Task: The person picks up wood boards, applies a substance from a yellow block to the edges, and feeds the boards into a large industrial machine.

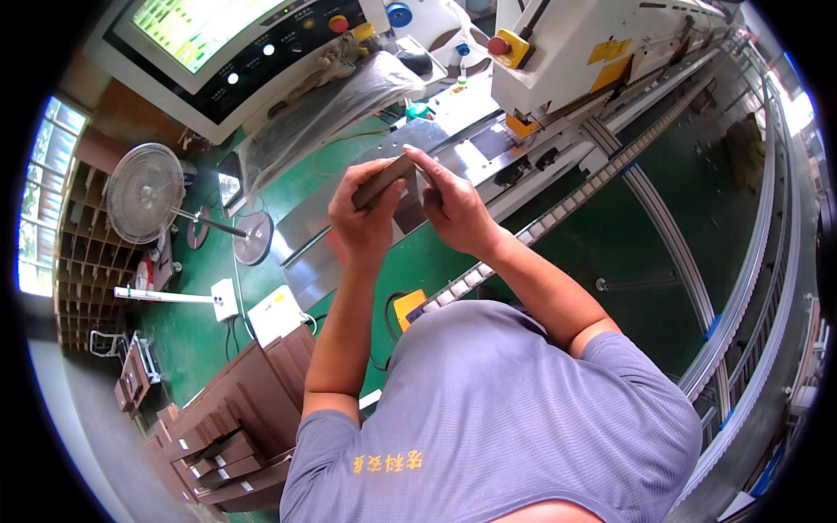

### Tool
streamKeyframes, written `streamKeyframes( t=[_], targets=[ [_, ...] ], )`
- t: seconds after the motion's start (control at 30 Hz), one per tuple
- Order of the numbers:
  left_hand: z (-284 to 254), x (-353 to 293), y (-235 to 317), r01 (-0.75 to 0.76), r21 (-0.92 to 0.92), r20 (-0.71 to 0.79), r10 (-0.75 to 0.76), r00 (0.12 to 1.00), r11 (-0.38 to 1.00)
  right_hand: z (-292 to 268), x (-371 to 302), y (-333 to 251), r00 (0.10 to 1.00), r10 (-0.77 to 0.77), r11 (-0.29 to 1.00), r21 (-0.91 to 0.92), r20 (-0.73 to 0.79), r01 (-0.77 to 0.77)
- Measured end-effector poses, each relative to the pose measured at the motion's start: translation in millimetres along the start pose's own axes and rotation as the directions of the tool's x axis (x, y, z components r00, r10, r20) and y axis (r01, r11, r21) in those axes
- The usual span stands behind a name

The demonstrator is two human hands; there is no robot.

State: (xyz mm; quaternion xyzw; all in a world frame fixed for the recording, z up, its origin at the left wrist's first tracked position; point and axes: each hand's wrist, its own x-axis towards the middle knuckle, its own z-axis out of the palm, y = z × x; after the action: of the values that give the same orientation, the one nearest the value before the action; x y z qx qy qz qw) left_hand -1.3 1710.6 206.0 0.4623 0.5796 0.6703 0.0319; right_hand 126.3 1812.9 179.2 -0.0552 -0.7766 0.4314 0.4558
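Observation:
In front of my chest I hold up a small brown board (384,181), tilted, with its narrow edge facing up toward me. My left hand (362,218) is closed round its near left end. From the other side my right hand (458,209) grips it, with the forefinger stretched to its far corner and the other fingers bent. The board's lower part is partly hidden by my hands. Beyond and below them is a metal machine table (305,261), which my hands do not appear to touch.
A control panel (214,100) with a lit screen stands at far left, near clear plastic sheeting (323,113). The white machine head (545,74) carries a red button (499,45). A roller rail (558,213) runs diagonally rightward. Left are a fan (146,193) and stacked brown panels (231,401).

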Motion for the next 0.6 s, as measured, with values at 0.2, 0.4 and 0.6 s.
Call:
streamKeyframes(
  t=[0.2,0.4,0.6],
  targets=[
    [19,-15,-24,-0.137,0.022,0.030,0.136,0.990,0.990,-14,-3,-16,0.970,0.237,0.971,-0.047,0.050,-0.234],
    [28,-25,-20,-0.312,0.119,0.126,0.297,0.946,0.943,-30,-27,4,0.817,0.571,0.752,0.349,0.079,-0.559],
    [32,-56,-3,-0.347,0.014,0.456,0.302,0.837,0.938,-51,-67,37,0.356,0.765,-0.073,0.623,0.536,-0.779]
  ],
)
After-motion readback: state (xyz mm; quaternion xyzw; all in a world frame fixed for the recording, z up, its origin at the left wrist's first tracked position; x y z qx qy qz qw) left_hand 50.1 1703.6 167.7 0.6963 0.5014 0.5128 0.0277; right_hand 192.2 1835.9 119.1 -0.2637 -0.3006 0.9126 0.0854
